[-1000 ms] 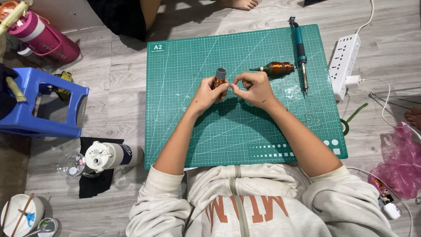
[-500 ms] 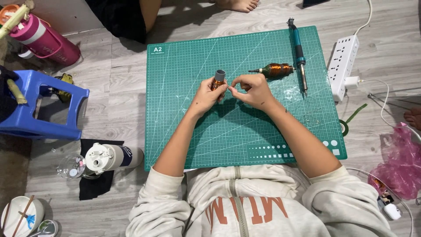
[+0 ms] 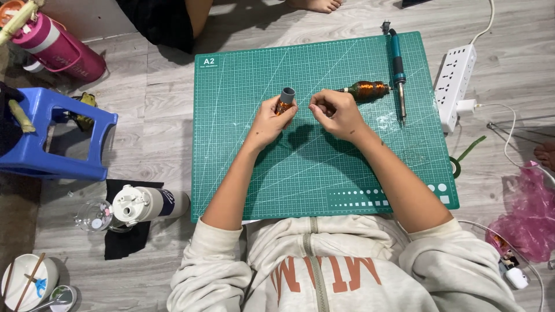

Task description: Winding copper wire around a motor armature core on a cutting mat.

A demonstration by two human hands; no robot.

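Head view: left hand pinches a grey-capped coil; right hand curled shut beside it.

Two hands — left hand, right hand — over one green cutting mat. Two copper-wire spools: one held, one lying far right. One soldering iron, one power strip, one blue stool — two bottles, pink and white.
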